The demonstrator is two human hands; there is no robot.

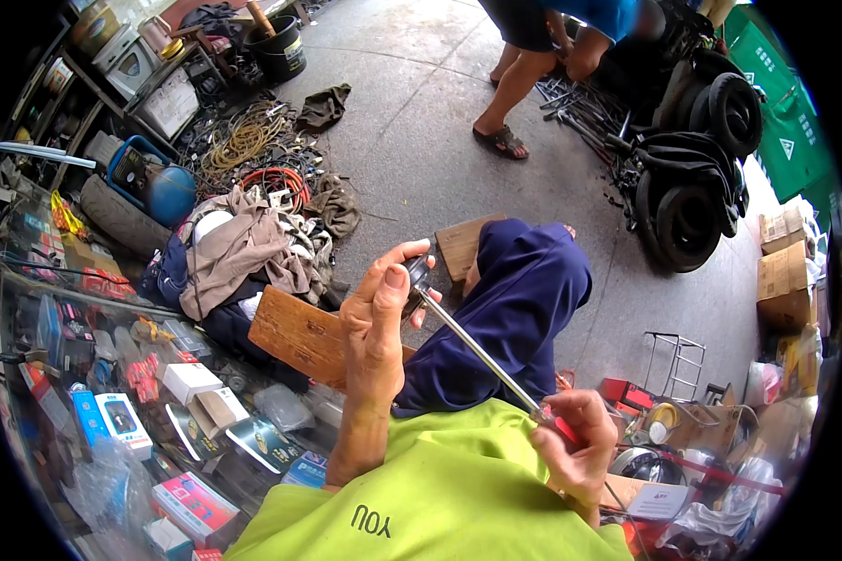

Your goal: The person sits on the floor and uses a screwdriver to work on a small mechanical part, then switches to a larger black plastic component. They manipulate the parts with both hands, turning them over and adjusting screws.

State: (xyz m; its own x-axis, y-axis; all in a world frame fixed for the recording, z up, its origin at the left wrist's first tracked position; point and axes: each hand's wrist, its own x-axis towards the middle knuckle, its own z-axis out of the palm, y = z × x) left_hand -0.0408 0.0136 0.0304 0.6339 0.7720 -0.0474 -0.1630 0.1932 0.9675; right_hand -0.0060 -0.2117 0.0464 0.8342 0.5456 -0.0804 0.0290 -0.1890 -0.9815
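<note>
Over my lap, my left hand (379, 346) is closed on a small black part (416, 273) at the upper end of a long, thin metal rod (477, 346). The rod slants down to the right, where my right hand (580, 439) grips a small red piece (565, 429) at its lower end. I cannot make out whether this is a handle or a fitting. Beneath my hands are my navy-clad knee (524, 280) and green shirt (440, 496).
A wooden board (290, 337) is beside me, a smaller one (463, 245) ahead. To my left are a glass counter of small boxes (196, 505), clothes (234, 252) and cables (243, 150). Ahead right, another person's leg (515, 93) stands near tools and tyres (678, 224). Cartons (781, 285) line the right.
</note>
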